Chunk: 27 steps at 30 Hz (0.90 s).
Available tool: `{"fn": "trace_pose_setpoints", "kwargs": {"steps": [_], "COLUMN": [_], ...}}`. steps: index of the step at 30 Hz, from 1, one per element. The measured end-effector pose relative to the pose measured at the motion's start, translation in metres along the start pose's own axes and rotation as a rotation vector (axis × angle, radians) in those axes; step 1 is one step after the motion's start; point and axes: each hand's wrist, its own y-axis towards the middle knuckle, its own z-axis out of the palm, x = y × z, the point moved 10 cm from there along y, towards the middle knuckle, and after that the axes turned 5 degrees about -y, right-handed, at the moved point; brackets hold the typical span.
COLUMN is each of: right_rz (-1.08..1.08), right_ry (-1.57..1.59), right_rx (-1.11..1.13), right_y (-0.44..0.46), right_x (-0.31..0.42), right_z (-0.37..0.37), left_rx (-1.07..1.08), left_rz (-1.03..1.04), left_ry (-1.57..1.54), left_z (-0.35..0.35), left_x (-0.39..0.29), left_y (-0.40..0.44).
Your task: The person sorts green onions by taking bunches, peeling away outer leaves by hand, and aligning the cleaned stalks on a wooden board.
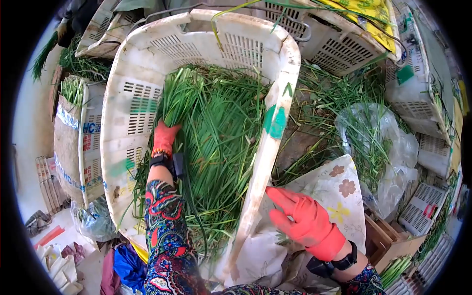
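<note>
A large white plastic crate (275, 147) with slotted walls holds a heap of long, thin green chives (216, 128). Inside it, near the left wall, my left hand (165, 139), in an orange-red glove, is closed around a bunch of chives (172, 101); its fingertips are partly hidden by the leaves. Just outside the crate's right rim, my right hand (307, 223) wears the same kind of glove. It holds nothing, and its fingers are stretched out and apart over a flower-printed cloth (344, 184).
Right of the crate, loose green stalks (334, 93) litter the floor beside a clear plastic bag (400, 152) with greens. More white crates (339, 51) stand behind and at right (423, 98). At left is an upright box (69, 137) of greens; a blue cloth (129, 268) lies lower left.
</note>
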Motion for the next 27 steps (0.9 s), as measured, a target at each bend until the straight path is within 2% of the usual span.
{"fn": "trace_pose_setpoints", "kwargs": {"steps": [1,4,7,10,12,14,15,16,17,18,19,20,21,23,24,25,26,27], "right_rz": [-0.003,0.331,0.44,0.565,0.494,0.498,0.459,0.422,0.389,0.052,0.168,0.276,0.233,0.264,0.158,0.108,0.251,0.246], "right_ry": [0.015,0.194,0.982,1.171,1.312,1.522,1.585,1.649,1.772,1.664,1.928,2.179,2.112,1.81,1.933,1.741,1.84,1.812], "right_rx": [-0.022,0.19,0.107,0.222,0.091,-0.065,-0.087,-0.115,-0.157,-0.276,-0.075,0.149,0.229,0.23,0.529,0.485,0.498,0.484], "right_y": [-0.002,-0.005,-0.012,-0.004,0.003,0.007,0.013,0.017,0.018,0.022,0.026,0.026,0.023,0.017,0.025,0.026,0.018,0.018], "right_x": [-0.001,-0.009,-0.002,0.015,0.014,0.003,0.002,0.0,0.001,0.008,0.027,0.051,0.067,0.08,0.076,0.07,0.071,0.071], "right_z": [0.0,0.006,0.025,0.033,0.054,0.083,0.096,0.107,0.114,0.101,0.107,0.104,0.089,0.078,0.1,0.094,0.099,0.099], "left_rx": [-0.051,-0.129,-0.194,-0.303,-0.318,-0.312,-0.249,-0.068,-0.048,-0.025,-0.003,0.087,0.176,0.326,0.373,0.379,0.351,0.359], "left_rz": [0.084,0.138,0.29,0.291,0.269,0.388,0.438,0.426,0.509,0.593,0.679,0.66,0.65,0.685,0.673,0.744,0.727,0.674], "left_ry": [-0.082,-0.323,-0.37,-0.413,-0.445,-0.499,-0.665,-0.736,-0.606,-0.478,-0.351,-0.222,-0.091,-0.018,0.015,0.135,0.258,0.379], "left_z": [-0.005,-0.033,-0.063,-0.083,-0.089,-0.09,-0.084,-0.069,-0.066,-0.059,-0.052,-0.036,-0.021,-0.017,-0.021,-0.032,-0.044,-0.054], "left_x": [0.008,-0.022,-0.045,-0.035,-0.03,-0.027,-0.026,-0.035,-0.051,-0.069,-0.086,-0.088,-0.088,-0.107,-0.112,-0.126,-0.14,-0.143], "left_y": [-0.002,-0.06,-0.12,-0.176,-0.211,-0.243,-0.257,-0.263,-0.277,-0.293,-0.308,-0.312,-0.319,-0.323,-0.322,-0.327,-0.331,-0.332]}}
